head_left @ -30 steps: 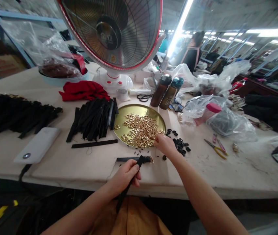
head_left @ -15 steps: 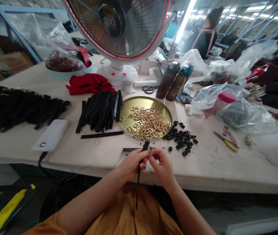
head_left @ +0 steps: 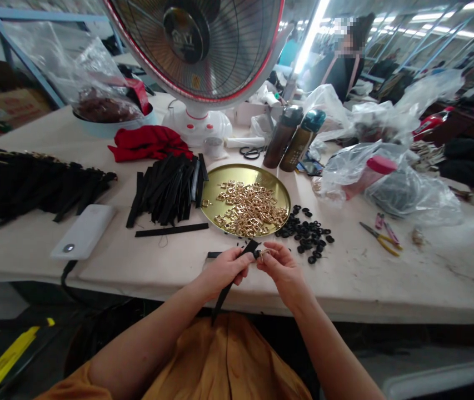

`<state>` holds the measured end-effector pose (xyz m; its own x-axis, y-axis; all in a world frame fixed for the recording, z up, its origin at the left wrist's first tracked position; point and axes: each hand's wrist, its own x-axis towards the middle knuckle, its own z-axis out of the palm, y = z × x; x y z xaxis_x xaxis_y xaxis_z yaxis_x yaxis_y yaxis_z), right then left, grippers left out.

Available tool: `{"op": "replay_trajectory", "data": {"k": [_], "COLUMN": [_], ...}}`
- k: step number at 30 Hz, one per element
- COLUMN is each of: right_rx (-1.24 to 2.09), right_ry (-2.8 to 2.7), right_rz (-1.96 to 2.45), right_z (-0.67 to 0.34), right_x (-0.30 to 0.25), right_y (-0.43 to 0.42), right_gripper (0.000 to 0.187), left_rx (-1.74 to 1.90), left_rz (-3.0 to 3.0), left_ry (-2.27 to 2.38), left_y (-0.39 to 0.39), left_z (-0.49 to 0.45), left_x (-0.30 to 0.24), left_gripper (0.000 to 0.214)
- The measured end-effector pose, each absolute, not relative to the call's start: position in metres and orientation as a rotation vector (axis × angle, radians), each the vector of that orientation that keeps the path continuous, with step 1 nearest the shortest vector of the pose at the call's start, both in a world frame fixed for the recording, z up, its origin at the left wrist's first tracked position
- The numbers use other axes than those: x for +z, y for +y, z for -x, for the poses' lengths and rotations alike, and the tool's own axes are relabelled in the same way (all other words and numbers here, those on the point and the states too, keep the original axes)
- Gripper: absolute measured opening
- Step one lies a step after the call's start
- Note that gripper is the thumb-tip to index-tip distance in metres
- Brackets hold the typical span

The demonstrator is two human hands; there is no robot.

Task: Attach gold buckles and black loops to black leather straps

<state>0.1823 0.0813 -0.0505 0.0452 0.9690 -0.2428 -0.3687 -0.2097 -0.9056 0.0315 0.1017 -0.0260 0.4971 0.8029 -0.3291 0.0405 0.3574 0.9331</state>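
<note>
My left hand (head_left: 225,270) is closed on a black strap (head_left: 224,294) whose tail hangs down over the table's front edge. My right hand (head_left: 282,268) pinches a small gold buckle (head_left: 263,254) against the strap's upper end, fingertips of both hands nearly touching. Just beyond them sits a round gold tray (head_left: 220,178) heaped with gold buckles (head_left: 250,208). Black rings (head_left: 308,233) lie scattered to the right of the tray. A pile of black straps (head_left: 169,189) lies to its left, with one single strap (head_left: 171,229) in front.
A big fan (head_left: 203,50) stands at the back. Two bottles (head_left: 290,139), scissors (head_left: 250,151), a red cloth (head_left: 147,143), plastic bags (head_left: 387,178), pliers (head_left: 380,237) and a white power bank (head_left: 82,232) lie around. More black straps (head_left: 32,180) are at the left. A person (head_left: 340,61) stands behind.
My right hand left the tray of buckles and came back to the left hand with a gold buckle. Both hands now work together at the strap's end, slightly nearer the tray.
</note>
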Motion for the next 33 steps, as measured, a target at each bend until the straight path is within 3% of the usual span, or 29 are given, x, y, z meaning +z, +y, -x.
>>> {"op": "replay_trajectory", "data": {"k": [8, 17, 26, 33], "right_rx": [1.340, 1.574, 1.493, 1.617], "right_ry": [-0.869, -0.325, -0.450, -0.405], "right_rz": [1.282, 1.126, 1.146, 1.151], "right_z": [-0.171, -0.180, -0.173, -0.171], "right_x": [-0.056, -0.052, -0.052, -0.056], "right_y": [0.076, 0.081, 0.067, 0.064], "right_gripper": [0.016, 0.030, 0.023, 0.023], "left_rx": [0.610, 0.516, 0.470, 0.413], "left_rz": [-1.257, -1.692, -1.940, -2.093], "left_ry": [1.047, 1.060, 1.117, 1.086], "left_y": [0.100, 0.091, 0.093, 0.090], "left_z": [-0.033, -0.026, -0.030, -0.029], "left_x": [-0.036, -0.039, -0.029, -0.031], "left_gripper": [0.026, 0.028, 0.028, 0.027]}}
